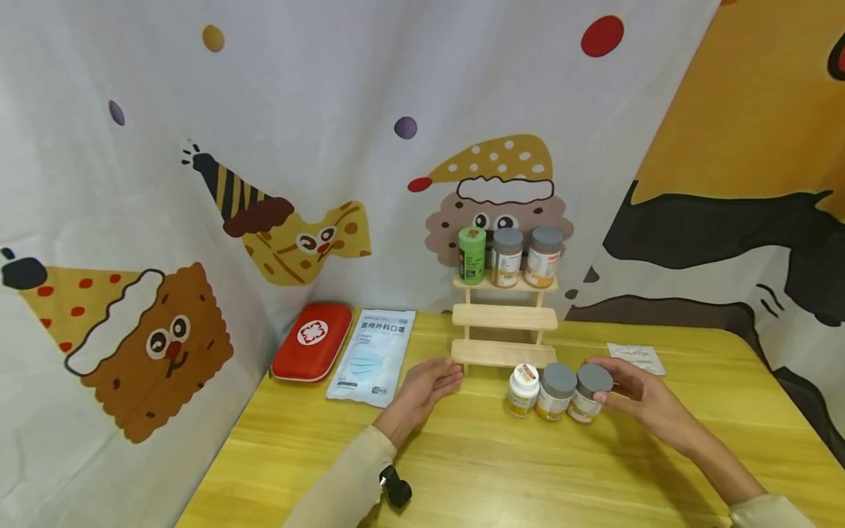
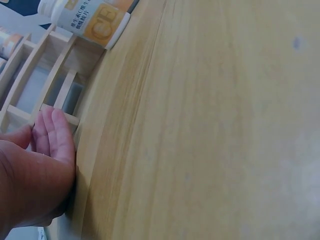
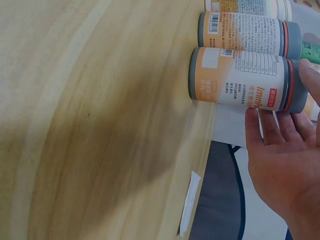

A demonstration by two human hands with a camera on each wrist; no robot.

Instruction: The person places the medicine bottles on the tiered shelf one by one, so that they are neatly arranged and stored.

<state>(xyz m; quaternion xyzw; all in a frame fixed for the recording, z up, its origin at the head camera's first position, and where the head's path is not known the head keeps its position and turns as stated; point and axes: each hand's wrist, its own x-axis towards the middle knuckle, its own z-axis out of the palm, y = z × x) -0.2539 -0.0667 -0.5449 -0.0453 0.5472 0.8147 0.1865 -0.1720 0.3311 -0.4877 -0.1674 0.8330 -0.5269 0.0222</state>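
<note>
My right hand (image 1: pixel 647 403) holds the rightmost grey-lidded pill bottle (image 1: pixel 586 402), thumb at the lid and fingers along the side. Its orange-and-white label shows in the right wrist view. Tight beside it stand another grey-lidded bottle (image 1: pixel 553 405) and a smaller white bottle (image 1: pixel 522 402), all upright in a row on the table. My left hand (image 1: pixel 424 389) has its fingers nearly straight, fingertips right at the left end of the lowest step of a three-step wooden stand (image 1: pixel 503 354). On the top step are a green bottle (image 1: pixel 472 268) and two grey-lidded bottles (image 1: pixel 507 270).
Left of the stand lie a red zip case (image 1: pixel 290 359) and a pack of face masks (image 1: pixel 372 381). A flat white packet (image 1: pixel 637 358) lies behind my right hand. A printed curtain (image 1: pixel 370 147) hangs at the table's back and left edges.
</note>
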